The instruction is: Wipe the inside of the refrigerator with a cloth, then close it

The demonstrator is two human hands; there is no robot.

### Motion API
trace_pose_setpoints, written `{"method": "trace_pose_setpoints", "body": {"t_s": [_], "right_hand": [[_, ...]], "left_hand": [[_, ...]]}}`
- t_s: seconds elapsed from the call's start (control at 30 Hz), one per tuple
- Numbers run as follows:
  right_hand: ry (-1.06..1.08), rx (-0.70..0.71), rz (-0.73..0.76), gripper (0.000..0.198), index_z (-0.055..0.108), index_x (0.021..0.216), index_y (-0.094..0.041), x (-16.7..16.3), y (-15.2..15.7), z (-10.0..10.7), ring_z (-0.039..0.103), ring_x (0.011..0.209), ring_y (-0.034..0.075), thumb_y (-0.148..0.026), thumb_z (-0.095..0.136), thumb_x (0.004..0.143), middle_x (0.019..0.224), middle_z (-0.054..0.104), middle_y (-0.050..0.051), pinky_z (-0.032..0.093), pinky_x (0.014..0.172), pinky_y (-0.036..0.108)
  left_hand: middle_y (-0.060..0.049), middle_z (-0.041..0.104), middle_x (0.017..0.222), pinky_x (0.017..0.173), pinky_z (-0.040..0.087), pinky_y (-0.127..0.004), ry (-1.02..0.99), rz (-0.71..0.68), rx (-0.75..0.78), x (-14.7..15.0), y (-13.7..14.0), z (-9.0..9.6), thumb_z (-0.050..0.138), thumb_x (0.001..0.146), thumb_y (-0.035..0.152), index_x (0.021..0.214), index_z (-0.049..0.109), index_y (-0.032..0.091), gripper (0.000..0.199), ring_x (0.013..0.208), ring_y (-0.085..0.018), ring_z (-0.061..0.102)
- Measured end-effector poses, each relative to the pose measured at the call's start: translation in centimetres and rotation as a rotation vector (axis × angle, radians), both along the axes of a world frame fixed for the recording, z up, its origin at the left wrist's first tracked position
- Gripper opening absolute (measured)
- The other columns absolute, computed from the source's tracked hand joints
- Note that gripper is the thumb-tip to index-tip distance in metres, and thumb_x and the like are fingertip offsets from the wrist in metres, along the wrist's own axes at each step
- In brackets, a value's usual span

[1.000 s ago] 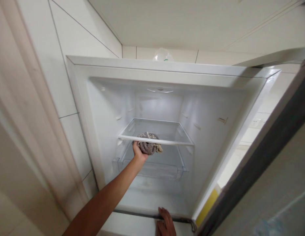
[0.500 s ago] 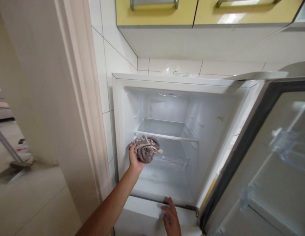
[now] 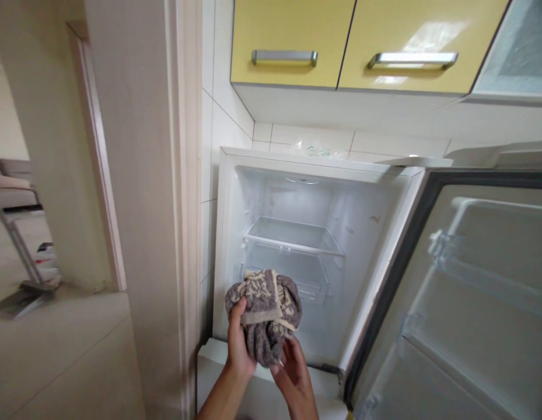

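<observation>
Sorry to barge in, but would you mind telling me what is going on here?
A person stands at an open fridge whose shelves look bare. The left hand grips a bunched grey patterned cloth in front of the compartment, and the right hand touches the cloth from below. The fridge door hangs wide open at the right.

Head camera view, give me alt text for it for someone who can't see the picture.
Both hands hold a bunched grey patterned cloth in front of an open fridge, the left hand gripping its side and the right hand touching it from below. The fridge door stands open at right, under yellow cabinets.
</observation>
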State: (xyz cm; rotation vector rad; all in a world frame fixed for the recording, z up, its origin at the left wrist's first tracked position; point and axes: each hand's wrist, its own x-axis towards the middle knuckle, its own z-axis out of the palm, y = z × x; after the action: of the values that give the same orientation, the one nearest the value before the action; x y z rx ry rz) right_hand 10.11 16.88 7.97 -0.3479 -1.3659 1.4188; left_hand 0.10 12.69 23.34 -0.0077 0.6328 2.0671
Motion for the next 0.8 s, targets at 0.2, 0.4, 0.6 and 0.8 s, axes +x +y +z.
{"method": "trace_pose_setpoints", "body": {"t_s": [0.2, 0.4, 0.6, 0.8], "right_hand": [[-0.042, 0.153, -0.079, 0.081, 0.031, 0.158, -0.029, 1.9, -1.1, 6.1, 0.057, 0.136, 0.027, -0.051, 0.069, 0.09, 0.148, 0.057, 0.014, 0.051, 0.112, 0.045], [-0.124, 0.292, -0.104, 0.087, 0.031, 0.158, -0.028, 3.5, -2.5, 11.1, 0.05, 0.142, 0.028, -0.041, 0.077, 0.085, 0.157, 0.043, 0.016, 0.049, 0.113, 0.042], [-0.352, 0.558, -0.231, 0.082, 0.044, 0.153, -0.024, 4.2, -3.6, 14.6, 0.021, 0.157, 0.034, -0.051, 0.077, 0.083, 0.165, 0.032, 0.013, 0.028, 0.126, 0.053], [-0.61, 0.938, -0.25, 0.063, 0.058, 0.144, -0.028, 4.2, -4.1, 18.1, 0.01, 0.159, 0.036, -0.05, 0.073, 0.086, 0.172, 0.012, 0.008, 0.024, 0.125, 0.062]], "left_hand": [[-0.008, 0.079, 0.091, 0.079, 0.065, -0.037, 0.014, -0.014, 0.019, 2.0, -2.5, -0.2, 0.07, 0.077, 0.033, 0.1, 0.073, 0.016, 0.028, 0.089, -0.027, 0.077], [-0.009, 0.079, 0.091, 0.078, 0.065, -0.037, -0.053, 0.022, 0.037, 2.3, -4.3, 1.2, 0.059, 0.084, 0.029, 0.098, 0.073, 0.018, 0.023, 0.095, -0.028, 0.076], [-0.007, 0.079, 0.096, 0.092, 0.061, -0.036, 0.089, 0.103, 0.038, 2.7, -3.8, 0.5, 0.069, 0.078, 0.028, 0.095, 0.074, 0.018, 0.021, 0.106, -0.027, 0.073], [-0.01, 0.077, 0.115, 0.099, 0.057, -0.044, 0.002, 0.021, 0.189, 3.0, -4.5, -1.6, 0.078, 0.071, 0.059, 0.102, 0.078, 0.022, 0.049, 0.119, -0.034, 0.068]]}}
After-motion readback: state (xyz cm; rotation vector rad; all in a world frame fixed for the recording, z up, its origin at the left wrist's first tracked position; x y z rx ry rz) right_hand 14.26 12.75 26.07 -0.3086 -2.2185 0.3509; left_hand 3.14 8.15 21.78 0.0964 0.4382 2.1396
